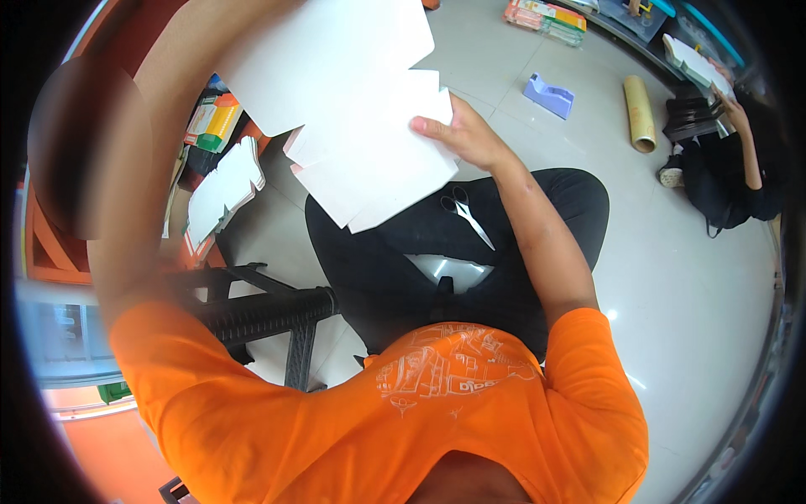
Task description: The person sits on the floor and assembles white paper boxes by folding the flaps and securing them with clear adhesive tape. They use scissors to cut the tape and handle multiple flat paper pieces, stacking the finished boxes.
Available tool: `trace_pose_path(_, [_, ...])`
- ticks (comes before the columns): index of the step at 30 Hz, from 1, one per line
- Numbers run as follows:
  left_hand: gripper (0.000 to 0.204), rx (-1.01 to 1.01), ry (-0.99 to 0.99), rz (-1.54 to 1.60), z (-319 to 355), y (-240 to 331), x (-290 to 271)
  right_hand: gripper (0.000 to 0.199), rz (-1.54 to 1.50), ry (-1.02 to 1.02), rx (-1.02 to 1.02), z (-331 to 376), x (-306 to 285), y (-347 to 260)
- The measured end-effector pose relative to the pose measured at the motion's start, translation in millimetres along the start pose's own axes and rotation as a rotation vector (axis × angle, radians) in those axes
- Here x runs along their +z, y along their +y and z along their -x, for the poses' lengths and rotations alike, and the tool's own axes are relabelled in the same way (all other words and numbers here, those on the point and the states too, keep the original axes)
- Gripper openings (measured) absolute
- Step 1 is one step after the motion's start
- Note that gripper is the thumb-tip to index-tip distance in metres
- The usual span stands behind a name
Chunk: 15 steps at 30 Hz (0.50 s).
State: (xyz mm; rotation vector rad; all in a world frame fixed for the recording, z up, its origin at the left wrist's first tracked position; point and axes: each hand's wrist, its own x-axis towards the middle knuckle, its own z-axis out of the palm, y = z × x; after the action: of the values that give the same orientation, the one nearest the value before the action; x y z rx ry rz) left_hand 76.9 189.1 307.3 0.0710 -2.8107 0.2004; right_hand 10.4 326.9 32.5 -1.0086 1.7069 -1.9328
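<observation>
A large white die-cut cardboard sheet [353,109] with notched flaps, perhaps a flat box blank, is held up above my crossed legs. My right hand [470,134] grips its right edge, the thumb lying on the upper face and the fingers mostly behind it. My left forearm [193,50] rises along the left side and leaves at the top edge beside the sheet; the left hand itself is cut off from view. Scissors [467,217] with dark handles rest on my black trousers, just below the sheet.
At left, more white cut cardboard [222,193] is stacked by colourful boxes [215,120] and a black stool [269,312]. A lilac tape dispenser [550,97], a yellowish roll [640,113] and packages [546,21] lie on the tiled floor. Far right, another person's hand [732,109] is near white cardboard [697,63].
</observation>
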Motion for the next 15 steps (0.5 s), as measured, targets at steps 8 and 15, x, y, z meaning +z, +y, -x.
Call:
trace_pose_path(8, [0.032,0.003,-0.189,0.078,9.0,-13.5,29.1,0.061,-0.219,0.151,0.082,71.3,44.1,-0.2])
trace_pose_path(15, [0.023,0.240,-0.097,0.118,-32.2,-88.8,125.4,0.045,-0.232,0.260,0.391,141.5,42.7,14.9])
